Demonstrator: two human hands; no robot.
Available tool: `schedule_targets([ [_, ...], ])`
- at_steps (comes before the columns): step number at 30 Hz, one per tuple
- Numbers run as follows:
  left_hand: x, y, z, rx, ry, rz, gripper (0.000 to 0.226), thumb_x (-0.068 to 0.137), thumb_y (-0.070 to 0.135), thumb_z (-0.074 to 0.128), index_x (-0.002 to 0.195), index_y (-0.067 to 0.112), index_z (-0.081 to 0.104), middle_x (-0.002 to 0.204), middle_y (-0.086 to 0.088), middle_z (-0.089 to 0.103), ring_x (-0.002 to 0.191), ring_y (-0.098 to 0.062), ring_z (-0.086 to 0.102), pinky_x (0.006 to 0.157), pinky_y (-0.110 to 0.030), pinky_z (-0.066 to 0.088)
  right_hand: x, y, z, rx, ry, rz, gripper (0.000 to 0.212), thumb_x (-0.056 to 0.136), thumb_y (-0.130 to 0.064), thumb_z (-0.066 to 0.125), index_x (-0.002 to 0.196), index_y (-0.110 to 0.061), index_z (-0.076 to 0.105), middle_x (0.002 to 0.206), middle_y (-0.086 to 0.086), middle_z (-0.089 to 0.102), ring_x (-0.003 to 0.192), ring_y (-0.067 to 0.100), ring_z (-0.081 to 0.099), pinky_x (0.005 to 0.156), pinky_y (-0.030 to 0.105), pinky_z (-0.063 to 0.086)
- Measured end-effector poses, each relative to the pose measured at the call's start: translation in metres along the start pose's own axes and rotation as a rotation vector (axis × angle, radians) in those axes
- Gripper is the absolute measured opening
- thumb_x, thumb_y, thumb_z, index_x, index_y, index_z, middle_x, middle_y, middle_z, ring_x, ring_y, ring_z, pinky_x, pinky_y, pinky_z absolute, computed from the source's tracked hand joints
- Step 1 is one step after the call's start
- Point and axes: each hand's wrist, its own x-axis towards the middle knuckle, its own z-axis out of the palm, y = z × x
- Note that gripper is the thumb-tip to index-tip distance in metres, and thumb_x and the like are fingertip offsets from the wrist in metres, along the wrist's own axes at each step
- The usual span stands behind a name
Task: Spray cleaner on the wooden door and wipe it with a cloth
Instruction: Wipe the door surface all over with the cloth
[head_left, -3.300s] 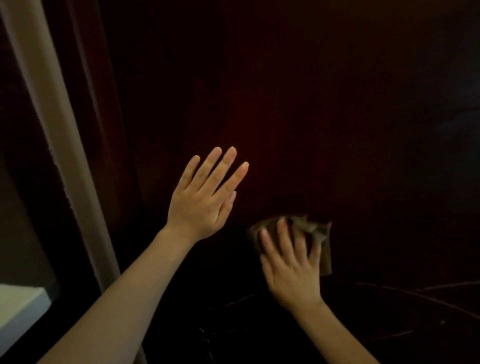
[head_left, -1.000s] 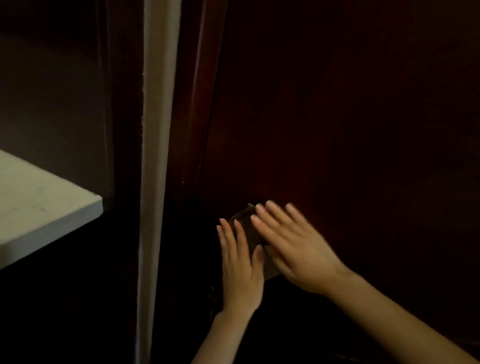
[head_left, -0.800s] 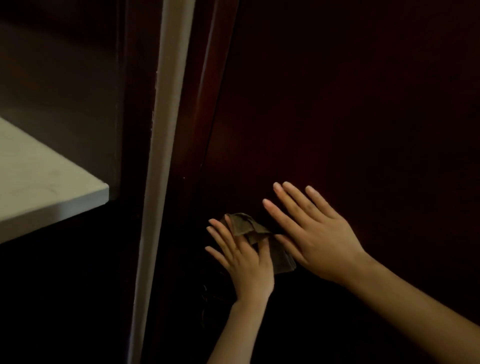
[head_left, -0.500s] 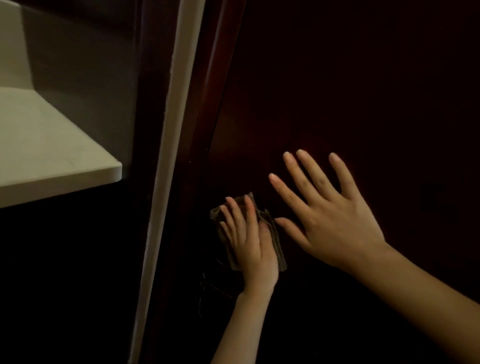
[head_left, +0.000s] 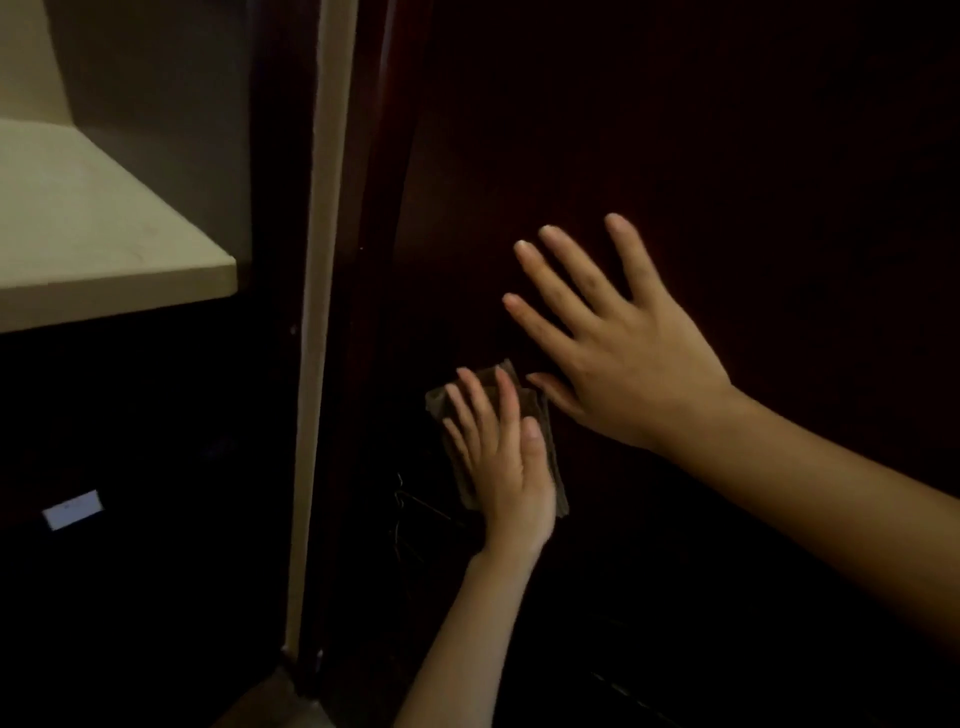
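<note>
The dark reddish wooden door (head_left: 727, 156) fills the right of the head view. A small brownish folded cloth (head_left: 440, 406) lies flat against the door low down, near its left edge. My left hand (head_left: 501, 467) presses on the cloth with straight fingers, covering most of it. My right hand (head_left: 623, 358) lies flat on the bare door just up and right of the cloth, fingers spread, its thumb close to the cloth's top corner. No spray bottle is in view.
A pale vertical door-frame strip (head_left: 317, 312) runs along the left of the door. A white counter or shelf corner (head_left: 104, 249) juts out at the far left, with dark space below it. Thin wires (head_left: 410, 509) show by my left wrist.
Earlier my right hand pressed the cloth and my left lay on the bare door; now my left hand presses it. In the last second my right hand moved up and right off the cloth.
</note>
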Motion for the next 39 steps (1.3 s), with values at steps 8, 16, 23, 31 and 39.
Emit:
schedule_targets([
  [8,-0.002,-0.047,-0.005,0.056,0.086,-0.23,0.046,0.089,0.053,0.009,0.133,0.045,-0.003,0.145,0.018,-0.018,0.136,-0.005,-0.024,0.113,-0.05,-0.015,0.001,0.0,-0.001,-0.01,-0.001,-0.029,0.069,0.091,-0.054,0.022,0.149,-0.016,0.012,0.155,0.02,0.001,0.143,0.035,-0.003,0.109,0.059,-0.007],
  [16,0.04,-0.046,-0.021,0.066,0.115,-0.406,0.049,0.101,0.034,0.012,0.148,0.028,-0.001,0.156,-0.001,-0.015,0.142,-0.021,-0.017,0.113,-0.051,-0.012,0.001,0.0,-0.002,-0.027,-0.019,-0.013,0.068,0.092,-0.055,0.02,0.149,-0.018,0.009,0.156,0.018,-0.001,0.143,0.035,-0.006,0.107,0.059,-0.011],
  [23,0.033,-0.009,-0.016,0.062,0.034,-0.303,0.047,0.102,0.03,0.016,0.145,0.028,-0.003,0.156,-0.001,-0.015,0.142,-0.02,-0.019,0.113,-0.042,-0.012,0.001,0.001,-0.002,-0.019,-0.011,-0.014,0.068,0.093,-0.054,0.021,0.149,-0.016,0.011,0.155,0.02,0.0,0.143,0.036,-0.005,0.108,0.06,-0.01],
  [31,0.042,-0.017,-0.021,0.085,0.032,-0.243,0.054,0.087,0.05,0.006,0.138,0.034,-0.005,0.156,0.002,-0.013,0.142,-0.018,-0.017,0.115,-0.039,-0.01,0.001,-0.001,0.001,-0.024,0.028,-0.017,0.067,0.093,-0.054,0.023,0.148,-0.017,0.015,0.155,0.019,0.006,0.143,0.036,0.001,0.108,0.06,-0.008],
  [39,-0.029,0.024,0.012,0.074,-0.087,-0.281,0.063,0.077,0.066,-0.004,0.132,0.036,-0.015,0.14,0.011,-0.03,0.132,-0.008,-0.029,0.111,-0.034,-0.016,0.0,0.004,-0.005,0.086,0.095,0.021,0.058,0.088,-0.041,0.029,0.138,-0.015,0.044,0.147,0.018,0.034,0.139,0.032,0.026,0.112,0.053,0.006],
])
